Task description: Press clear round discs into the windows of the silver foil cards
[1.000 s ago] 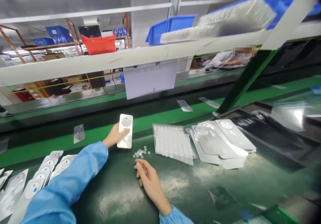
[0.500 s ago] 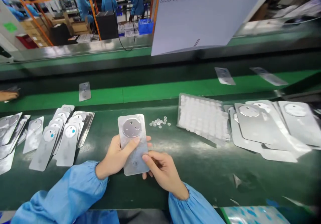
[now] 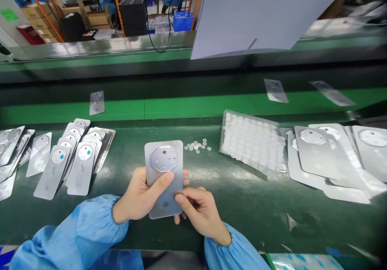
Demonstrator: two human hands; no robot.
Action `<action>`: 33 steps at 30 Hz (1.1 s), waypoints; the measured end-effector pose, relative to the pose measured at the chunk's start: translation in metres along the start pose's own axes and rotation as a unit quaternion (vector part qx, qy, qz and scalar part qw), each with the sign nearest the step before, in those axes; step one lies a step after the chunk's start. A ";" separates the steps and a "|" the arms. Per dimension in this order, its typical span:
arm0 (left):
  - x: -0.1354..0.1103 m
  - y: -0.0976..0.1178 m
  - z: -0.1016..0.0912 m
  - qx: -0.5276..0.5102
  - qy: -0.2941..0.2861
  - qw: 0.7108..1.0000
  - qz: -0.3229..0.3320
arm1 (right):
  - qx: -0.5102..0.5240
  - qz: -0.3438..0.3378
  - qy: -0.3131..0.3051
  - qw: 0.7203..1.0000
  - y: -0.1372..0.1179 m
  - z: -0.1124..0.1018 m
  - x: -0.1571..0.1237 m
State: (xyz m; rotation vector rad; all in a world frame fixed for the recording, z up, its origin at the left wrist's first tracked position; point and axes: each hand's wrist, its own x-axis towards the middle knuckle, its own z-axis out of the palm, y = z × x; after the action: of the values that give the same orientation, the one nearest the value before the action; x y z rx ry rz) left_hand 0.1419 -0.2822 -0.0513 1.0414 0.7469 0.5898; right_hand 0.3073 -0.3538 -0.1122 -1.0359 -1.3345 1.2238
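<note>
A thin silver-grey rectangular plate (image 3: 165, 181) with rounded corners stands tilted towards me, an octagonal raised area with small holes near its top. It looks like a phone back panel. My left hand (image 3: 148, 193) grips its left side, thumb across the front and fingers behind. At the lower right edge, my right hand (image 3: 198, 209) pinches the same plate between thumb and fingers. Just beyond it on the bench lie several small clear round discs (image 3: 197, 145). A clear tray (image 3: 252, 143) of small whitish pieces sits to the right of them.
Stacks of similar plates lie at the left (image 3: 80, 169), two with blue marks. More plates (image 3: 317, 149) are piled at the right. Single plates rest on the bright green strip (image 3: 181, 106) behind. A white sheet (image 3: 260, 16) hangs above. People in blue stand beyond the shelving.
The camera view has shifted slightly. The plate, still held in both hands, appears a little larger and more upright. Nothing has been let go.
</note>
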 end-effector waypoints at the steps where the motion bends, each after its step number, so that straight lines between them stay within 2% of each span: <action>1: 0.000 0.000 0.000 -0.012 -0.001 1.000 -0.008 | 0.006 -0.002 0.000 1.000 0.000 0.000 0.000; 10: 0.002 0.002 0.004 -0.047 0.014 0.998 -0.049 | 0.038 -0.003 0.002 0.999 -0.003 0.003 -0.005; 14: 0.008 -0.004 -0.005 -0.015 0.034 0.999 -0.037 | -0.030 0.006 -0.007 1.000 -0.002 -0.009 -0.003; 16: 0.017 -0.014 -0.016 0.019 0.058 0.998 -0.022 | -0.139 0.019 0.079 0.987 0.002 -0.026 0.003; 18: 0.029 -0.026 -0.029 0.057 0.072 0.996 -0.018 | -0.276 0.030 0.206 0.938 0.009 -0.047 0.012; 19: 0.035 -0.033 -0.035 0.073 0.072 0.994 -0.022 | -0.336 0.032 0.250 0.907 0.013 -0.059 0.017; 20: 0.039 -0.038 -0.040 0.084 0.068 0.994 -0.027 | -0.383 0.033 0.268 0.883 0.017 -0.069 0.023; 22: 0.046 -0.046 -0.046 0.100 0.053 0.993 -0.028 | -0.436 0.034 0.256 0.862 0.023 -0.085 0.035; 24: 0.047 -0.049 -0.048 0.108 0.040 0.993 -0.024 | -0.454 0.037 0.234 0.859 0.027 -0.092 0.045; 28: 0.046 -0.047 -0.047 0.102 0.041 0.994 -0.020 | -0.471 0.046 0.206 0.856 0.031 -0.089 0.056; 33: 0.047 -0.048 -0.044 0.048 0.061 0.997 0.004 | -0.481 0.074 0.186 0.853 0.034 -0.091 0.053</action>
State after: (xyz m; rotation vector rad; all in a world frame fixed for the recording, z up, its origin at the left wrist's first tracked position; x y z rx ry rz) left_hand 0.1405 -0.2421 -0.1207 1.1043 0.8854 0.6337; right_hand 0.3895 -0.2863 -0.1410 -1.9850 -1.5750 0.3311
